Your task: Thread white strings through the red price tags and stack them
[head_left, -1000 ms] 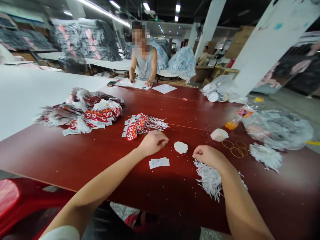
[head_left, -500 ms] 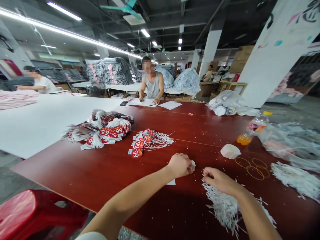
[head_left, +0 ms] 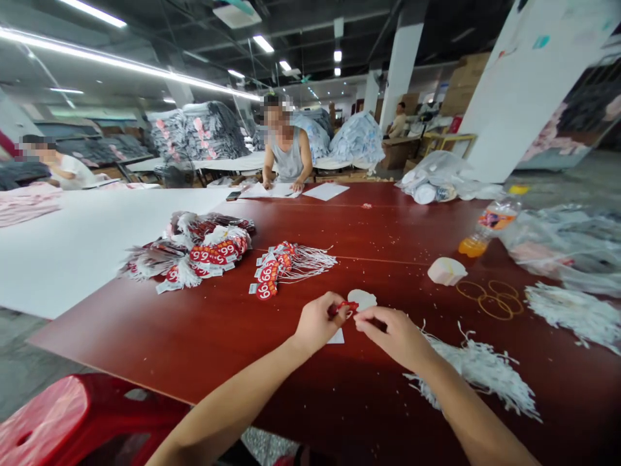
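My left hand is closed on a red hang tag, which shows at its fingertips. A pale rounded piece is just beyond it; whether it belongs to the same tag I cannot tell. Close by on the right, my right hand pinches what looks like a white string, mostly hidden by the fingers. Below the right forearm lies a loose pile of white strings. Ahead to the left, a row of red tags with strings is fanned out on the brown table.
A larger heap of strung tags lies at left. To the right are a white stack of pieces, rubber bands, a drink bottle and another string bundle. A co-worker stands across the table; a red stool is at lower left.
My right hand has lifted off the string pile and moved left to my left hand. My left hand has shifted slightly left and turned, so the red tag shows. The view has shifted a little.
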`<state>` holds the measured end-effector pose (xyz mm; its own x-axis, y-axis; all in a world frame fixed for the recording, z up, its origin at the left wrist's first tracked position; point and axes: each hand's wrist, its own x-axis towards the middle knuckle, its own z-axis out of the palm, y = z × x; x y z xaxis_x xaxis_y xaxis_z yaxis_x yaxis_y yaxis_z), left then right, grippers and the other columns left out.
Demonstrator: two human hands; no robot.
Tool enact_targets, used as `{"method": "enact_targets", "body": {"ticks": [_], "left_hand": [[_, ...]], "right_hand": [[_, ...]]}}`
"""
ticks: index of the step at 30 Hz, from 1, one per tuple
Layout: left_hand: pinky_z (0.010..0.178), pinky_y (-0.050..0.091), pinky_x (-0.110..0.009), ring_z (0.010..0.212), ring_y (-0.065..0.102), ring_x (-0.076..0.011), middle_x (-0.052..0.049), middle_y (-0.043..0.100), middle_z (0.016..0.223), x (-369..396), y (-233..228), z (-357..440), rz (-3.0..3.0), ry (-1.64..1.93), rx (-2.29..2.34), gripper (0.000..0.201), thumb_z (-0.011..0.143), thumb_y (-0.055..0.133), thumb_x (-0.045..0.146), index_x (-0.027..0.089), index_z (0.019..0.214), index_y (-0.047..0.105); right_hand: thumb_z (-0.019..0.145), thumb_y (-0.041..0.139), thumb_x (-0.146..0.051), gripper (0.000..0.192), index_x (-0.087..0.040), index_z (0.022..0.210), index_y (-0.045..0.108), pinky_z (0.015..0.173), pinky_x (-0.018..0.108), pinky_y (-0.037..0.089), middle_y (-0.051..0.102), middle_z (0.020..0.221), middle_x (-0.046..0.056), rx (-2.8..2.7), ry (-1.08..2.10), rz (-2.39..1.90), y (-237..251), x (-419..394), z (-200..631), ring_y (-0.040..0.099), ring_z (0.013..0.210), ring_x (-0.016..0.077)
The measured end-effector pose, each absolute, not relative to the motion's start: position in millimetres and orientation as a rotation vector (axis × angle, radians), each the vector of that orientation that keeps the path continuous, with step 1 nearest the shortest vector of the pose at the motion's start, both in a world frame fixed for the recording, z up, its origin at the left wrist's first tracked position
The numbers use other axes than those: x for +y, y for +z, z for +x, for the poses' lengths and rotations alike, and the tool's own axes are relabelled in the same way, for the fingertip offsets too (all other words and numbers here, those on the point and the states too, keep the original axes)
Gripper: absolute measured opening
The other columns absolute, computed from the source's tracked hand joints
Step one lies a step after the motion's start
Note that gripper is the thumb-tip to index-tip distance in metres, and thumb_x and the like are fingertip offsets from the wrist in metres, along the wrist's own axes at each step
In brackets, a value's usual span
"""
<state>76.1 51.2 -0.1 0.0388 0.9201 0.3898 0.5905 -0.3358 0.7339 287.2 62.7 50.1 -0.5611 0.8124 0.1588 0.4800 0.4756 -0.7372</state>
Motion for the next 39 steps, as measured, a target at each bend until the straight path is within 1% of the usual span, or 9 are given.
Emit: {"method": "enact_targets", "body": {"ticks": [4,11,18,22,26,29,33,35,39], "left_hand": [[0.063,0.044,-0.021,0.067,0.055,-0.0104,0.001,0.064,0.082,40.9,-10.0,71.5,1.796,1.257,1.44,0.01,0.093,0.057,0.029,0.019,0.095,0.057],[0.064,0.046,-0.022,0.067,0.057,-0.0109,0.0,0.066,0.083,37.8,-7.1,75.3,1.833,1.212,1.345,0.01,0.092,0.059,0.029,0.019,0.097,0.058],[0.072,0.05,-0.023,0.078,0.064,-0.013,-0.002,0.07,0.091,32.6,3.4,73.0,2.038,1.221,1.28,0.009,0.093,0.058,0.023,0.021,0.099,0.065],[0.069,0.049,-0.023,0.077,0.065,-0.0131,-0.003,0.072,0.092,33.1,1.4,70.1,2.072,1.245,1.238,0.011,0.094,0.058,0.026,0.021,0.099,0.066],[0.068,0.049,-0.024,0.073,0.065,-0.013,-0.003,0.071,0.087,32.8,-3.4,71.3,2.16,1.188,1.195,0.014,0.095,0.058,0.032,0.02,0.096,0.065],[0.075,0.047,-0.029,0.077,0.065,-0.0153,-0.003,0.07,0.087,29.0,-1.1,75.5,2.425,1.047,1.188,0.017,0.094,0.06,0.037,0.021,0.092,0.064],[0.087,0.045,-0.038,0.094,0.061,-0.0232,-0.003,0.066,0.105,19.1,3.2,68.3,2.638,0.748,1.268,0.052,0.071,0.076,0.066,0.028,0.106,0.066],[0.088,0.045,-0.04,0.098,0.059,-0.0246,-0.004,0.064,0.11,15.2,-0.4,55.6,2.601,0.653,1.381,0.063,0.067,0.078,0.068,0.029,0.114,0.065],[0.089,0.046,-0.035,0.098,0.058,-0.0216,-0.003,0.063,0.107,17.2,-11.9,25.9,2.498,0.607,1.456,0.039,0.081,0.076,0.052,0.029,0.111,0.068]], "right_hand": [[0.096,0.048,-0.028,0.024,-0.025,0.112,0.066,0.085,0.031,0.05,0.073,0.103,0.005,-2.088,0.747,-1.04,23.2,62.1,275.4,0.068,0.093,0.0204],[0.094,0.047,-0.022,0.024,-0.022,0.117,0.053,0.077,0.031,0.049,0.068,0.08,0.001,-2.064,0.611,-1.03,10.5,60.0,263.4,0.064,0.072,0.018],[0.094,0.048,-0.022,0.027,-0.022,0.121,0.049,0.081,0.033,0.049,0.067,0.08,0.001,-2.036,0.646,-1.046,5.9,60.2,261.6,0.066,0.076,0.0203],[0.095,0.056,-0.039,0.024,-0.026,0.115,0.061,0.086,0.034,0.05,0.071,0.101,0.006,-2.025,0.782,-1.122,6.8,66.9,270.6,0.067,0.093,0.0242],[0.094,0.056,-0.051,0.033,-0.024,0.084,0.072,0.079,0.03,0.049,0.068,0.088,0.003,-2.136,0.989,-1.043,20.6,72.7,285.0,0.064,0.083,0.0217],[0.091,0.059,-0.055,0.037,-0.022,0.08,0.073,0.076,0.028,0.047,0.067,0.081,0.002,-2.094,1.09,-1.041,27.2,75.0,294.9,0.062,0.08,0.021],[0.091,0.06,-0.046,0.026,-0.023,0.083,0.069,0.082,0.028,0.046,0.067,0.087,0.001,-2.121,0.972,-1.105,19.1,72.6,295.1,0.063,0.086,0.0206],[0.092,0.059,-0.038,0.017,-0.024,0.086,0.068,0.082,0.028,0.045,0.067,0.092,0.001,-2.214,0.898,-1.084,11.5,65.9,287.9,0.063,0.087,0.019],[0.09,0.058,-0.026,0.01,-0.025,0.085,0.068,0.074,0.027,0.043,0.065,0.091,0.0,-2.443,0.811,-0.987,0.9,49.0,268.1,0.063,0.078,0.0163]]}}
